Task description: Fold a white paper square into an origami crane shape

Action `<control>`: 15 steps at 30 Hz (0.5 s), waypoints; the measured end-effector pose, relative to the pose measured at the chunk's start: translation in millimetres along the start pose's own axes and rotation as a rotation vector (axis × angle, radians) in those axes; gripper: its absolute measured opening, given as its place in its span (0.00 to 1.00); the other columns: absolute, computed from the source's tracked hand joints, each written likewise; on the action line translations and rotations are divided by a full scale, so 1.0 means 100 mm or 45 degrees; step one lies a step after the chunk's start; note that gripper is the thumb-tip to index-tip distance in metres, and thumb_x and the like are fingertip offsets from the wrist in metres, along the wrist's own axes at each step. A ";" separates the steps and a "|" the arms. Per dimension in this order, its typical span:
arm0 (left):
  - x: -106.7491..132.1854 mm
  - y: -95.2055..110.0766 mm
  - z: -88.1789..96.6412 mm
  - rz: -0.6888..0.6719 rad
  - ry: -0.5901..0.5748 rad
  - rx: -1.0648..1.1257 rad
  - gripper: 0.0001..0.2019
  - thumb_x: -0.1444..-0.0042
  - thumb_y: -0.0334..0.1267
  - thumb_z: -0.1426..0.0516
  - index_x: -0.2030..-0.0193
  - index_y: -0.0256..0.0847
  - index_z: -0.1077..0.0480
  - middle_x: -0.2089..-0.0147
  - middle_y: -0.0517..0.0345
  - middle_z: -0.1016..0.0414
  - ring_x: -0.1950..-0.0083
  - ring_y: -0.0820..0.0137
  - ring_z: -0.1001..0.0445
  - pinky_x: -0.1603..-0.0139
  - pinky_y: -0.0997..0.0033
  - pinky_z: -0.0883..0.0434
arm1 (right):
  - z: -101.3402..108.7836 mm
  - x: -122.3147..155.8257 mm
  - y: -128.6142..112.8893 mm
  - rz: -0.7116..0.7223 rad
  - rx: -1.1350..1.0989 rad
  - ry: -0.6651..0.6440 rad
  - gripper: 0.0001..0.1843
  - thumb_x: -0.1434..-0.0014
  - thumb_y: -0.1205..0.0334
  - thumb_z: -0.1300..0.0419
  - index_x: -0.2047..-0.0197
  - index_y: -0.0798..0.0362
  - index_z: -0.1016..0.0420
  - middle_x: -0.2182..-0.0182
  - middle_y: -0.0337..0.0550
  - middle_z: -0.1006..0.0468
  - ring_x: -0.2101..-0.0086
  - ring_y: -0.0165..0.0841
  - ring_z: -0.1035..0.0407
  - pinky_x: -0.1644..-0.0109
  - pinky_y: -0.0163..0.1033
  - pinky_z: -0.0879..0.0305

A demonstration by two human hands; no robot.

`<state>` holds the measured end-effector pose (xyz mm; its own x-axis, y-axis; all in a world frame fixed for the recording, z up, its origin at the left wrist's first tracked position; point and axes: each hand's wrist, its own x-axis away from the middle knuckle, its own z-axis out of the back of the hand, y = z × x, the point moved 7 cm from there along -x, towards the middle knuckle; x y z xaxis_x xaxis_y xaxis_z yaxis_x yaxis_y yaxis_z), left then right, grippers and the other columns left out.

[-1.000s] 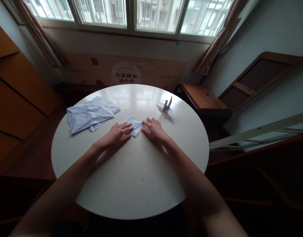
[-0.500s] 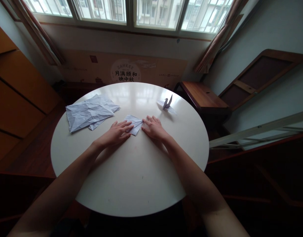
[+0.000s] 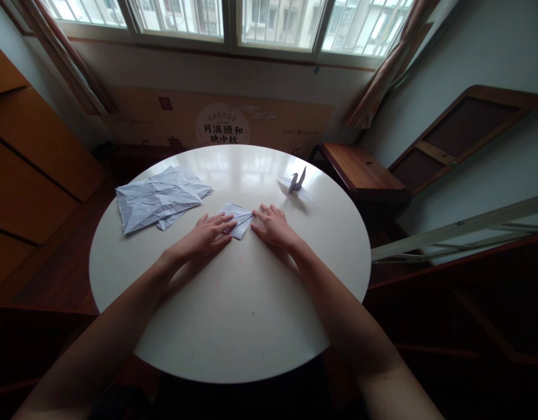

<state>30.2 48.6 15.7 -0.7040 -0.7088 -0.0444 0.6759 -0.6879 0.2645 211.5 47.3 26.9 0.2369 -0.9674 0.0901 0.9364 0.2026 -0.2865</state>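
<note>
A small folded piece of paper [image 3: 240, 220] lies flat near the middle of the white round table [image 3: 234, 315], with creases converging on its right corner. My left hand [image 3: 210, 233] rests over its left side, fingers stretched out and touching it; they cover part of that side. At the right corner, my right hand [image 3: 273, 226] lies palm down with its fingers extended, the fingertips touching the paper's edge. Behind my right hand stands a folded paper crane [image 3: 296, 184] with spread wings. Several creased sheets of paper [image 3: 161, 201] are piled to the left.
A low wooden stool or bench [image 3: 363, 168] stands beyond the table's right edge, near a wood-framed panel [image 3: 461, 134] against the wall. Behind the table is a printed cardboard panel [image 3: 269, 119] beneath the windows. An orange cabinet [image 3: 28, 151] is at the left.
</note>
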 end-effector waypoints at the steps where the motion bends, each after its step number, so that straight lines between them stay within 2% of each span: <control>1: 0.00 0.00 0.00 0.002 -0.001 -0.001 0.25 0.29 0.49 0.54 0.29 0.48 0.41 0.26 0.49 0.45 0.25 0.52 0.48 0.29 0.38 0.54 | 0.00 0.00 0.00 0.001 0.002 0.000 0.32 0.30 0.48 0.51 0.28 0.53 0.42 0.27 0.55 0.51 0.29 0.53 0.60 0.28 0.55 0.63; 15: 0.00 0.01 0.02 0.006 0.000 -0.004 0.25 0.28 0.49 0.54 0.29 0.48 0.41 0.26 0.48 0.44 0.25 0.52 0.48 0.29 0.38 0.53 | 0.01 0.00 0.00 0.005 0.013 0.008 0.32 0.30 0.48 0.51 0.28 0.53 0.42 0.27 0.54 0.49 0.29 0.53 0.60 0.28 0.56 0.62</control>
<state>30.6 47.5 17.6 -0.7006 -0.7122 -0.0428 0.6802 -0.6848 0.2615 211.5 47.0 27.5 0.2393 -0.9674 0.0829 0.9379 0.2082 -0.2773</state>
